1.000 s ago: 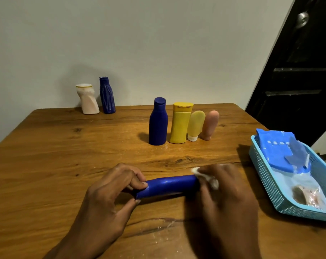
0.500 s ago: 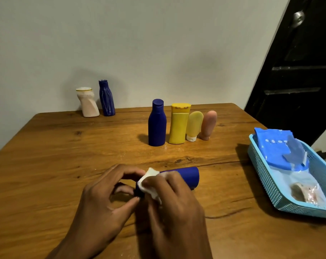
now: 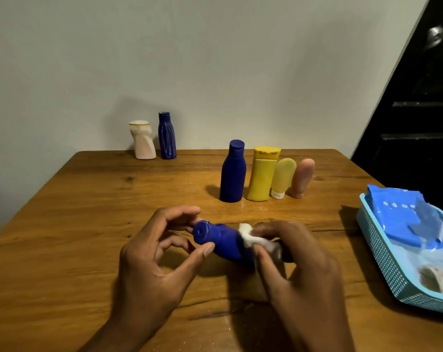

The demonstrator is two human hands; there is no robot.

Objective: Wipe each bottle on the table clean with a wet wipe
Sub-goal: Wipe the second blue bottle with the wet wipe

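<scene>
Head | blue bottle (image 3: 224, 241) lies cap-left | left hand (image 3: 152, 260) pinches cap | right hand (image 3: 299, 265) fingers grip wipe (image 3: 251, 238)

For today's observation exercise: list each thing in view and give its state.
Dark blue plastic bottle: held off the table, cap end toward camera.
White wet wipe: pressed on it.
Left hand: grips the cap end.
Right hand: grips the wipe.
Yellow plastic bottle: upright.
Light blue mesh basket: holds a blue packet.

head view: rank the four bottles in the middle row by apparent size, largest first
1. Dark blue bottle, tallest.
2. Yellow bottle, slightly shorter.
3-4. Pale yellow tube and pink tube: close in height, not ranked. All four stand at similar depth.
</scene>
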